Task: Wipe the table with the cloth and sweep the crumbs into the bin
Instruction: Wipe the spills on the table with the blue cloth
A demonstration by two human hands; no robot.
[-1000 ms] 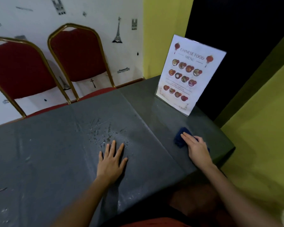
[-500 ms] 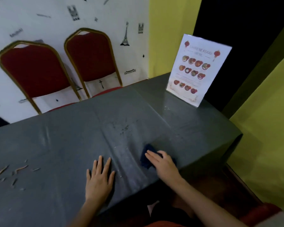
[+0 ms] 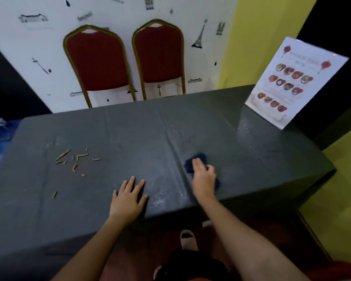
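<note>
The right hand (image 3: 203, 180) was laid on a dark blue cloth (image 3: 192, 161), fingers nearly straight and pressed down on it, just right of centre near the front edge of the worktop (image 3: 130, 134). The left hand (image 3: 128, 197) was spread flat, palm down, beside it. Orange crumbs (image 3: 75, 160) were scattered at centre left. A menu card (image 3: 292, 82) was stood at upper right, with two red chairs (image 3: 98, 61) seen behind.
</note>
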